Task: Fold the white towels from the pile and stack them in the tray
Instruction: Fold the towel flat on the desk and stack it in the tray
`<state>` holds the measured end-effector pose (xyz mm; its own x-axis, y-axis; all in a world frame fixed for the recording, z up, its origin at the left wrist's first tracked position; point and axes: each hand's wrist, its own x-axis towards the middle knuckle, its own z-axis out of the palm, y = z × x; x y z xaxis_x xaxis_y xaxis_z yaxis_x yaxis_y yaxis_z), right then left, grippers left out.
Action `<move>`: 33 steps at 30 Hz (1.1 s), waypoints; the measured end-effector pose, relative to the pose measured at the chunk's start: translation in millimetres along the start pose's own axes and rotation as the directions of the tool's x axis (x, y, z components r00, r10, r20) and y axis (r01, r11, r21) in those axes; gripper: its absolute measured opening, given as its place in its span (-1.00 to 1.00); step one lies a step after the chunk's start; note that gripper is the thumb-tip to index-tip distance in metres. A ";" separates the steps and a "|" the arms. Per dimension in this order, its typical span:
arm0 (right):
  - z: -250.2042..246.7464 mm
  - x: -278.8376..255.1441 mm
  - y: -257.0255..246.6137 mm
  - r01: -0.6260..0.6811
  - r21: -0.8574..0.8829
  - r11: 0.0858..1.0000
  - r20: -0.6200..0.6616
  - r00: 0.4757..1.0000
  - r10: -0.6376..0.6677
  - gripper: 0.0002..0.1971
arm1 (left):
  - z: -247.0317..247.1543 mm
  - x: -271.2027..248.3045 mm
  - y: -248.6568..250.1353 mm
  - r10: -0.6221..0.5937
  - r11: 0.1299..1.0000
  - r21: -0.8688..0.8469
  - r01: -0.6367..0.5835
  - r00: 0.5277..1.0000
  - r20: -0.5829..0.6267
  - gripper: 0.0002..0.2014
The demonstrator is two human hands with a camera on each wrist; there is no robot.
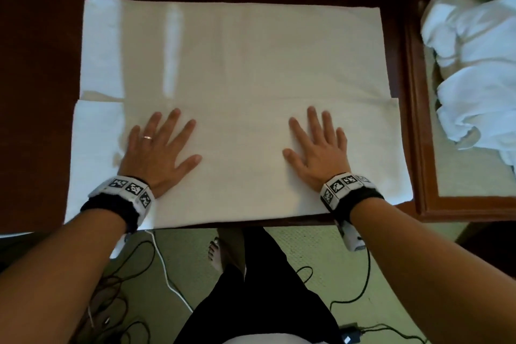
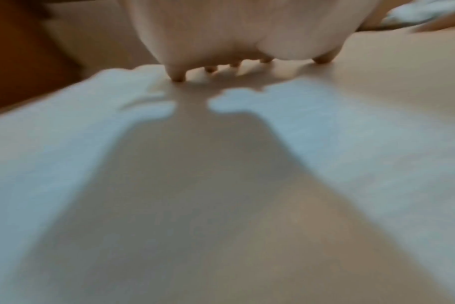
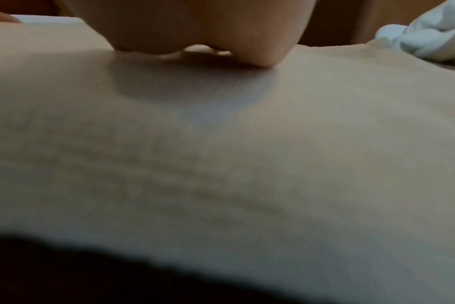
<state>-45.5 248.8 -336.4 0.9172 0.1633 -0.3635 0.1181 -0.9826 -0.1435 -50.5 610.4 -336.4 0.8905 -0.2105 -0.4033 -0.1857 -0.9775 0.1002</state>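
Head view: one white towel [image 1: 237, 64] lies spread flat on a dark wooden table [image 1: 39, 64], with its near portion folded over so that a fold edge runs across the towel just beyond the fingertips. Two hands rest on this folded portion. The left hand [image 1: 159, 148] lies palm down with all five fingers straight and spread; a ring [image 1: 148, 137] sits on one finger. The right hand [image 1: 317, 148] lies palm down in the same way, fingers straight and spread. Neither hand grips anything; both press flat on the cloth, well apart from each other. Each wrist carries one band with black-and-white markers, two bands in total.

To the right of the table stands one wooden tray [image 1: 418, 120]. It holds a crumpled pile of white towels [image 1: 474, 64]; the number of towels in the pile cannot be told. The near edge of the spread towel reaches the table's front edge.

Below the table edge, several dark cables [image 1: 134, 260] and one white cable [image 1: 164, 268] lie on a pale green carpet [image 1: 195, 254], beside one bare foot [image 1: 216, 253].

Left wrist view: the fingertips [image 2: 178, 78] touch the towel, blurred. Right wrist view: the heel of the palm rests on the cloth, and the pile shows at the upper right.
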 end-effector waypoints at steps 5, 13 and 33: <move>-11.6 5.2 11.7 0.051 -0.030 0.998 0.044 0.998 -0.050 -0.26 | -8.8 -29.4 -93.5 -0.410 0.908 -0.057 0.415 0.908 0.093 -0.18; -12.8 -28.4 -15.9 -0.097 -0.031 0.995 0.154 0.983 0.101 -0.22 | -5.1 -55.0 -27.8 -0.114 0.993 0.008 0.114 0.992 0.053 -0.24; -125.9 139.7 49.8 -0.078 0.039 0.996 -0.072 0.994 0.081 -0.55 | -134.1 120.6 -40.9 -0.219 0.964 -0.148 0.220 0.975 0.021 -0.57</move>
<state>136.5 211.5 -278.4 0.9486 0.0768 -0.3069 0.0313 -0.9881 -0.1508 120.1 626.9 -267.1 0.9008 0.0086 -0.4341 0.0779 -0.9868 0.1421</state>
